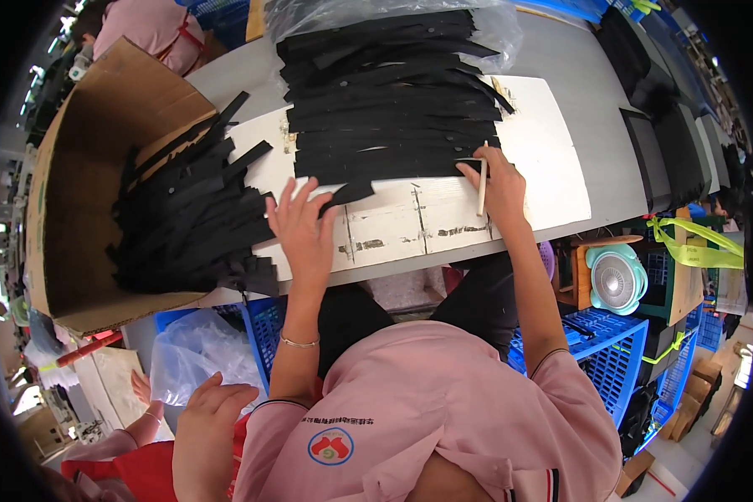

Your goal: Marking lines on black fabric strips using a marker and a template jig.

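Black fabric strips (393, 117) lie side by side in a stack of rows across a white board (552, 167). My right hand (502, 186) is at the right end of the nearest row, its fingers closed round a thin cream-coloured stick (482, 197). Over the board's left part is my left hand (301, 226), fingers spread. One short loose black strip (351, 195) lies beside its fingertips, slanting towards the rows. Just left of that hand, a tangled heap of black strips (197, 209) spills out of a cardboard box (84, 192) onto the board.
Clear plastic (498, 33) lies behind the rows. Black padded pieces (657, 142) stand on the table's right. Below are a teal fan (617, 280), blue crates (602, 351) and a plastic bag (201, 356). Another person's hand (205, 427) is at lower left; someone in pink (146, 33) is behind the box.
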`<state>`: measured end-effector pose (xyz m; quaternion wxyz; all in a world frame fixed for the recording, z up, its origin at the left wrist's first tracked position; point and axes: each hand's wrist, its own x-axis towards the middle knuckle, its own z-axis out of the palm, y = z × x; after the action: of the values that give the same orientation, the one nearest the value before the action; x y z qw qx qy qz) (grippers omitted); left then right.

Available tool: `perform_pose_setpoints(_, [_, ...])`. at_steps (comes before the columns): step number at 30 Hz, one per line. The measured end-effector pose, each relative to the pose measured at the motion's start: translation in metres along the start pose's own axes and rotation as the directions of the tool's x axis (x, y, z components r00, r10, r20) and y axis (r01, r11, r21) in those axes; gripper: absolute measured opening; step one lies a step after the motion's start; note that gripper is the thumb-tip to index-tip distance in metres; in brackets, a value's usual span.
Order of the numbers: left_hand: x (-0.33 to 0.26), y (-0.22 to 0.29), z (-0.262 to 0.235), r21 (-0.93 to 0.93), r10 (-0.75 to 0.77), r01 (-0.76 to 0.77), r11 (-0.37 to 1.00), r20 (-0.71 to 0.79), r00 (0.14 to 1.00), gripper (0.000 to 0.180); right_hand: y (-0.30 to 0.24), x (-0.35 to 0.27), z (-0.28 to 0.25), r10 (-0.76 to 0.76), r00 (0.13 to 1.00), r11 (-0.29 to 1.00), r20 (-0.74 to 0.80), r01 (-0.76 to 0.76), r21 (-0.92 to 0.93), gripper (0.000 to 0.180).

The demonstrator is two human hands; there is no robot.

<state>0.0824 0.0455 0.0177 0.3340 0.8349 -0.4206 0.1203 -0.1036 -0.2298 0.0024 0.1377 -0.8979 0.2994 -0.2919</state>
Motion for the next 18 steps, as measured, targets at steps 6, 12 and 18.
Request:
perform_pose_setpoints(6, [-0.025, 0.061, 0.056, -0.213, 0.117, -0.077, 0.974, 0.179, 0.977, 0.024, -0.01, -0.002, 0.001, 0.203, 0.979, 0.931, -0.035, -0.182, 0.316, 0.02])
perform_pose_setpoints(12, [-0.03, 0.086, 0.07, -0.251, 0.14, -0.084, 0.964, 0.212, 0.967, 0.031, -0.041, -0.076, -0.029, -0.098, 0.995, 0.985, -0.015, 0.1, 0.138, 0.021])
perform_pose_setpoints(18, [-0.049, 0.084, 0.059, -0.091, 0.134, -0.114, 0.989, 0.269, 0.954, 0.043, -0.02, -0.104, -0.038, -0.13, 0.988, 0.991, 0.082, 0.13, 0.003, 0.044])
